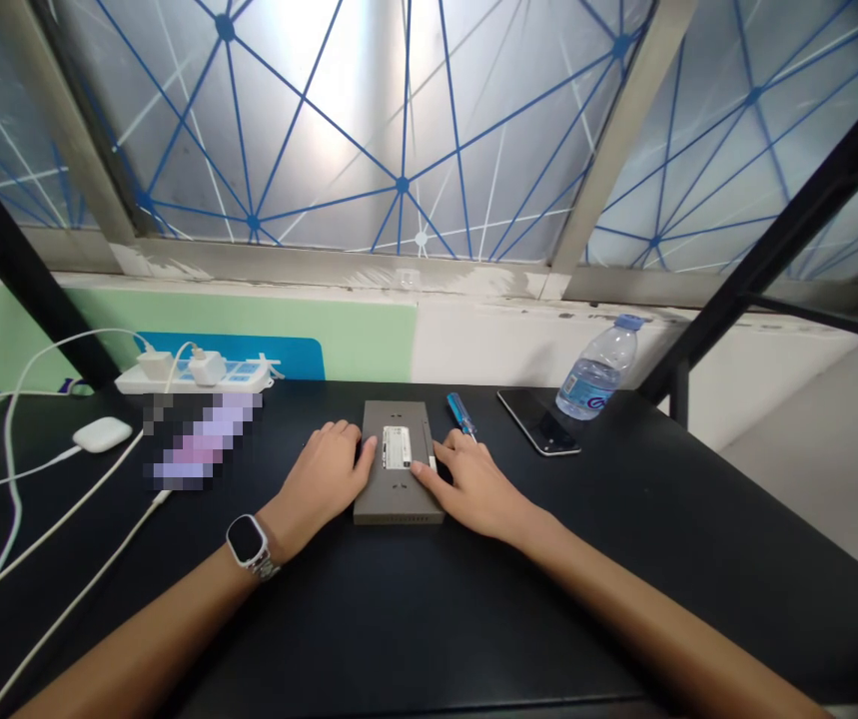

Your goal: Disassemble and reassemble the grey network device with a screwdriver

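A flat grey box-shaped device lies on the black table between my hands, its long side pointing away from me. It has a white printed label, small slots in its top face and a row of vents along the near edge. My left hand holds its left side, thumb against the edge and fingers curled beside it. On the right, my right hand grips the device with the thumb on its top and the fingers at its side. A blue-handled screwdriver lies just beyond my right fingers, its tip partly hidden.
A dark phone and a water bottle are at the back right. At the left are a power strip with chargers, a white earbud case, a pixelated object and white cables. Black frame bars slant at both sides.
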A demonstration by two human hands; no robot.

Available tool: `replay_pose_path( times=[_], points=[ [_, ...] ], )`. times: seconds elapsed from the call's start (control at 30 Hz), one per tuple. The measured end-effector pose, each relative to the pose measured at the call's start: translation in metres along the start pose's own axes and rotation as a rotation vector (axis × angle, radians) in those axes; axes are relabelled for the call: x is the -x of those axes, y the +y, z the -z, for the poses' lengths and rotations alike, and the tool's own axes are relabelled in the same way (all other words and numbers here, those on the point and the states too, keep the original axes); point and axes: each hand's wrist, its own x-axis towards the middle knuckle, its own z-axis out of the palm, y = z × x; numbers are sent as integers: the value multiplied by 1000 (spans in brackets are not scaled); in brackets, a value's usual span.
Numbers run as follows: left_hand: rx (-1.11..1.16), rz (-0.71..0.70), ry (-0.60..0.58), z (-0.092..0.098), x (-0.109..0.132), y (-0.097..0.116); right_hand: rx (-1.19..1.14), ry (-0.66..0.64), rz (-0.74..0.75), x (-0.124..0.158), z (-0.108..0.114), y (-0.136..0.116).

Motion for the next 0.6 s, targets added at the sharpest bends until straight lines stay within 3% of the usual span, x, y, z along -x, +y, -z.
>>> replay_pose_path(
  times=[0.13,0.3,0.37,0.47,0.53,0.6],
  points=[
    [136,18,102,6,1,9,-301,91,17,0,0,10],
    [351,-78,300,21,4,21,-791,322,-47,-1,6,17],
    [411,-122,344,25,5,23,-874,321,-37,1,10,14],
    [517,-110,372,30,6,21,-785,295,65,7,18,8],
    [661,-2,369,32,4,16,-627,349,164,11,21,9],
    [884,173,240,33,2,12,-434,409,275,14,22,13]
  ],
)
